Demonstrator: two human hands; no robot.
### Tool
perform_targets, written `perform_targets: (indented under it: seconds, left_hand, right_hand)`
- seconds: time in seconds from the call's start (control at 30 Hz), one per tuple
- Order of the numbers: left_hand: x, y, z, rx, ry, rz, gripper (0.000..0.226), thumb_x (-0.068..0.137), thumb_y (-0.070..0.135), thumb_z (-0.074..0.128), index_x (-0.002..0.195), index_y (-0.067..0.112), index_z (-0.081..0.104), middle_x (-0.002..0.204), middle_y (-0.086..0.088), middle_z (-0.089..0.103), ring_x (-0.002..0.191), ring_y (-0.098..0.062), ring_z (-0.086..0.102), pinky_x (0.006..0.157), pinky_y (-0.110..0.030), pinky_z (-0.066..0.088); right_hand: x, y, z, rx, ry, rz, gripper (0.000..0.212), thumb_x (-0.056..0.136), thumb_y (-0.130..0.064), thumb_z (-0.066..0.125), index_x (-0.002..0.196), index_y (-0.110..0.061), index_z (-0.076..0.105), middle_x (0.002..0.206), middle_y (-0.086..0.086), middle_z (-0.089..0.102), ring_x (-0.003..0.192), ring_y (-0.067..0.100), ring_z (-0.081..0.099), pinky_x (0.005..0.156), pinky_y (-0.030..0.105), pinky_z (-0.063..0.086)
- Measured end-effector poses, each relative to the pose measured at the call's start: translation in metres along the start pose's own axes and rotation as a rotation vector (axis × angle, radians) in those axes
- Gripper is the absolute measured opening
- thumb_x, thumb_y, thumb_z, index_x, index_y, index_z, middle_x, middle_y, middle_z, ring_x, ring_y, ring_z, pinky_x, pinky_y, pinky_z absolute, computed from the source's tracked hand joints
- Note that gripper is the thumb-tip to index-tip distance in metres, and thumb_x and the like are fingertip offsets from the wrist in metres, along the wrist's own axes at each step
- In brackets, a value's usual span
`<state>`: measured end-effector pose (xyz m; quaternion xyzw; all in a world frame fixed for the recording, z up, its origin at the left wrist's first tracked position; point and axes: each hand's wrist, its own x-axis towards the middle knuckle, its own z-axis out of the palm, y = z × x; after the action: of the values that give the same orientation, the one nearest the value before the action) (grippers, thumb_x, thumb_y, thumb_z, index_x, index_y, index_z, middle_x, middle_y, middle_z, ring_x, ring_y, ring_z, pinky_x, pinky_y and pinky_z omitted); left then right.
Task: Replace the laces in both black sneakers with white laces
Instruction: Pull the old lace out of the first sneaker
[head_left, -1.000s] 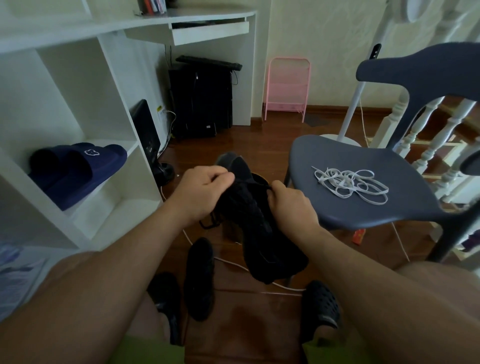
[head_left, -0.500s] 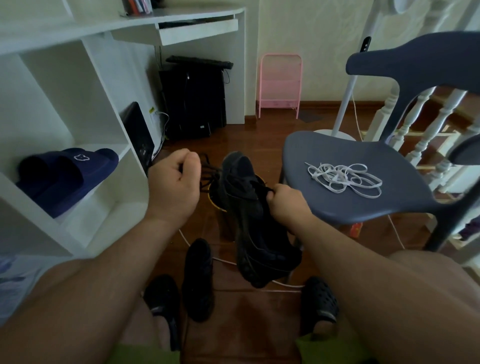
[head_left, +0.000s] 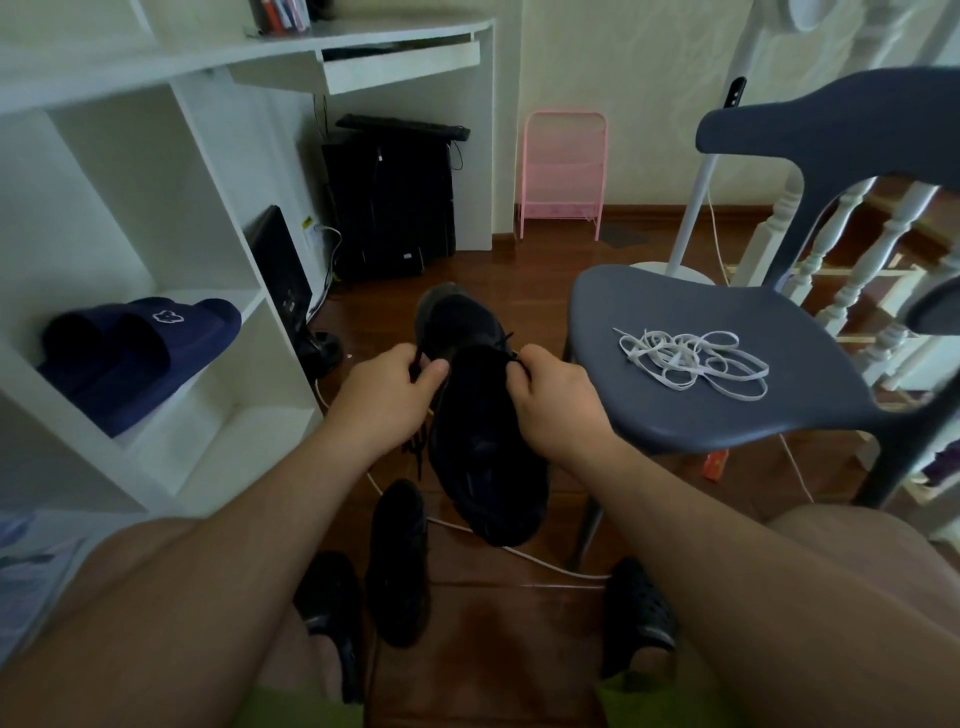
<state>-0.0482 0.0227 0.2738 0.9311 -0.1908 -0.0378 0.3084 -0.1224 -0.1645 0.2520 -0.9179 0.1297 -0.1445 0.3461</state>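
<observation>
Head view: left hand (head_left: 387, 397) and right hand (head_left: 550, 402) pinch black lace (head_left: 415, 452), barely visible against sneaker (head_left: 483, 447).

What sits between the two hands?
In the head view, a black sneaker sits between the left hand and right hand, each pinching its black lace.

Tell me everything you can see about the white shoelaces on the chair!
The white laces are flat, thin, ribbon-like strips that look like woven fabric. They lie in one loose, tangled pile of loops, with a couple of ends sticking out toward the left. The pile rests on the seat of the grey-blue chair, near its middle. Only the seat touches them; no hand is on them, and they are not threaded into any shoe yet. How many laces are in the pile cannot be told.
</observation>
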Motion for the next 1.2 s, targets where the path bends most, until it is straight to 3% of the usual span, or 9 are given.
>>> perform_targets:
  seconds: [0.17, 0.3, 0.43, 0.63, 0.73, 0.83, 1.0, 1.1, 1.2]
  left_hand:
    - [0.004, -0.004, 0.001, -0.086, -0.115, 0.048, 0.032, 0.109, 0.047, 0.047, 0.121, 0.021, 0.062, 0.107, 0.004, 0.063, 0.097, -0.017, 0.06, 0.075, -0.034, 0.042]
    - [0.001, 0.001, 0.001, -0.127, -0.038, 0.09, 0.03, 0.109, 0.04, 0.048, 0.091, 0.02, 0.06, 0.069, 0.002, 0.056, 0.055, -0.008, 0.049, 0.057, -0.033, 0.036]
    - [-0.001, 0.007, -0.003, -0.038, -0.011, 0.083, 0.041, 0.103, 0.038, 0.054, 0.067, 0.019, 0.049, 0.054, 0.002, 0.042, 0.049, -0.018, 0.041, 0.056, -0.036, 0.032]
    - [-0.006, 0.012, 0.002, -0.224, -0.141, 0.107, 0.037, 0.106, 0.033, 0.051, 0.08, 0.009, 0.06, 0.046, 0.01, 0.041, 0.041, -0.007, 0.037, 0.052, -0.032, 0.031]
    - [-0.008, 0.015, -0.001, -0.164, -0.162, 0.147, 0.03, 0.105, 0.034, 0.052, 0.09, 0.013, 0.067, 0.047, 0.008, 0.046, 0.043, -0.007, 0.041, 0.047, -0.024, 0.032]
    - [-0.012, 0.019, -0.005, -0.184, -0.204, 0.212, 0.031, 0.102, 0.03, 0.055, 0.077, 0.016, 0.065, 0.054, 0.002, 0.053, 0.048, -0.008, 0.047, 0.048, -0.021, 0.034]
    - [-0.01, 0.015, -0.007, 0.189, -0.335, 0.131, 0.039, 0.095, 0.044, 0.056, 0.064, 0.022, 0.049, 0.057, 0.003, 0.044, 0.054, -0.018, 0.045, 0.056, -0.036, 0.034]
    - [-0.008, 0.012, -0.014, 0.383, -0.223, 0.025, 0.041, 0.097, 0.05, 0.052, 0.069, 0.021, 0.056, 0.066, 0.001, 0.056, 0.063, -0.02, 0.057, 0.059, -0.031, 0.039]
    - [-0.005, 0.012, -0.019, 0.419, -0.194, -0.027, 0.045, 0.099, 0.051, 0.052, 0.067, 0.02, 0.055, 0.068, 0.0, 0.056, 0.064, -0.02, 0.056, 0.061, -0.03, 0.039]
  right_hand:
    - [-0.003, 0.002, -0.005, -0.02, 0.03, -0.04, 0.035, 0.107, -0.035, 0.044, 0.076, -0.023, 0.036, 0.069, 0.002, 0.053, 0.068, 0.032, 0.056, 0.062, 0.043, 0.043]
    - [0.0, 0.005, -0.008, 0.011, 0.074, 0.032, 0.036, 0.106, -0.036, 0.043, 0.074, -0.021, 0.037, 0.07, 0.004, 0.053, 0.067, 0.031, 0.054, 0.063, 0.042, 0.043]
    - [0.001, 0.002, -0.006, -0.113, 0.109, 0.099, 0.033, 0.106, -0.041, 0.038, 0.08, -0.02, 0.042, 0.077, 0.004, 0.056, 0.073, 0.034, 0.055, 0.063, 0.042, 0.046]
    - [-0.002, -0.002, 0.002, -0.373, 0.014, -0.103, 0.026, 0.109, -0.045, 0.038, 0.121, -0.026, 0.052, 0.085, 0.003, 0.058, 0.084, 0.038, 0.062, 0.063, 0.04, 0.04]
    - [-0.003, -0.005, 0.007, -0.409, -0.017, -0.115, 0.026, 0.111, -0.041, 0.035, 0.124, -0.024, 0.048, 0.082, 0.001, 0.052, 0.079, 0.037, 0.061, 0.062, 0.041, 0.041]
    - [-0.001, -0.004, 0.004, -0.406, 0.02, -0.08, 0.026, 0.111, -0.041, 0.037, 0.12, -0.021, 0.051, 0.089, 0.007, 0.063, 0.08, 0.036, 0.062, 0.063, 0.04, 0.039]
    - [-0.002, -0.004, -0.002, -0.447, 0.03, -0.115, 0.025, 0.11, -0.042, 0.034, 0.114, -0.025, 0.052, 0.096, 0.01, 0.07, 0.086, 0.042, 0.065, 0.061, 0.04, 0.039]
    - [-0.005, -0.008, -0.005, -0.462, 0.029, -0.139, 0.025, 0.11, -0.045, 0.034, 0.115, -0.029, 0.053, 0.094, 0.009, 0.069, 0.085, 0.042, 0.064, 0.059, 0.038, 0.04]
    - [0.001, -0.009, -0.014, -0.377, 0.088, -0.019, 0.025, 0.109, -0.045, 0.033, 0.116, -0.029, 0.052, 0.098, 0.015, 0.068, 0.088, 0.044, 0.063, 0.065, 0.041, 0.041]
